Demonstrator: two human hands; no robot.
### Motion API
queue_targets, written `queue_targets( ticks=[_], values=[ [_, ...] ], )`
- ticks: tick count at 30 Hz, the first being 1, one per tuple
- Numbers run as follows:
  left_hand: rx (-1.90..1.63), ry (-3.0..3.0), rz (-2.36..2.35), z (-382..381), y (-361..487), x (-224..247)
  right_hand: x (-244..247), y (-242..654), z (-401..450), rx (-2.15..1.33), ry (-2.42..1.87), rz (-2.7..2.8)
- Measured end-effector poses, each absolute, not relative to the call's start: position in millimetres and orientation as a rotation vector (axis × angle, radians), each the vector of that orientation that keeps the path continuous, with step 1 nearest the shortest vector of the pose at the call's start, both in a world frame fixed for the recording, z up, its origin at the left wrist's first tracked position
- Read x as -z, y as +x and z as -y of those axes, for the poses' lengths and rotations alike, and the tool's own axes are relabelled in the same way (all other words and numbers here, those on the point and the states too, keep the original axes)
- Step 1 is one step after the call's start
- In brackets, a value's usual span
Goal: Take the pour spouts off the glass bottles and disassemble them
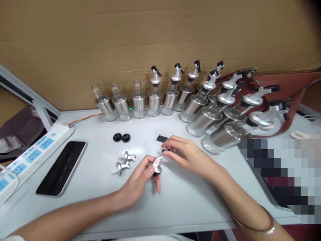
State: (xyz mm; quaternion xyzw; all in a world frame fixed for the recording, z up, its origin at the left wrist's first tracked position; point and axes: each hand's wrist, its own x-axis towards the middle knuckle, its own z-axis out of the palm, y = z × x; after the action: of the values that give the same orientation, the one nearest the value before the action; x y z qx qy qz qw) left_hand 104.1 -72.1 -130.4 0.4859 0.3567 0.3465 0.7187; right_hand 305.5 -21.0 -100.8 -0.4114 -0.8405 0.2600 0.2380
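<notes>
Counter [195, 207] carries everything; steel-sleeved glass bottles [138, 102] stand along its back and right, three at the left end with bare necks, the rest topped with spouts. Right hand [187, 155] reaches in from the right, palm down; left hand [139, 177] is low centre. The silver spout [157, 164] is in the left hand, raised toward the camera, pinched between thumb and fingers. Key relation: spout sits just left of and below the right fingertips, neck up and angled right toward them, so its long axis runs from base up to the right thumb. Left hand is nearer, it's on it. Right thumb and index are slightly parted with a dark bit showing between; can't tell if they grip it. Spout looks: matte silver, bent neck, round flange, black underneath, no black lever visible on top. Slim black parts [162, 138] lie just beyond the right fingertips.
</notes>
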Motion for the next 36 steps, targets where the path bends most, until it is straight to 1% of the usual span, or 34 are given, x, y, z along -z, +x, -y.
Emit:
queue_targets(
  ticks=[6,11,14,17,20,22,24,27,29,36],
  values=[
    [-0.766,1.093,-0.783,71,105,130,92,294,35,-0.94,-1.006,2.255],
    [-0.94,1.045,-0.893,76,105,134,91,293,37,-1.139,-1.104,2.213],
    [-0.972,1.124,-0.93,78,101,132,87,293,38,-1.329,-1.036,2.233],
    [-0.967,1.431,-0.984,73,96,123,83,294,40,-1.447,-0.961,2.178],
    [-0.902,1.939,-1.016,61,90,110,81,293,42,-1.571,-0.942,2.073],
    [-0.878,2.267,-0.94,54,87,101,81,292,44,-1.683,-0.907,2.031],
    [-0.972,2.575,-0.82,49,86,95,80,290,46,-1.715,-0.86,2.052],
    [-1.179,2.926,-0.715,47,85,88,78,287,51,-1.547,-0.834,2.152],
    [-1.215,3.03,-0.725,46,84,83,76,286,54,-1.354,-0.833,2.197],
    [-1.212,2.917,-0.797,46,85,73,73,281,56,-0.473,-0.64,2.282]
  ],
)
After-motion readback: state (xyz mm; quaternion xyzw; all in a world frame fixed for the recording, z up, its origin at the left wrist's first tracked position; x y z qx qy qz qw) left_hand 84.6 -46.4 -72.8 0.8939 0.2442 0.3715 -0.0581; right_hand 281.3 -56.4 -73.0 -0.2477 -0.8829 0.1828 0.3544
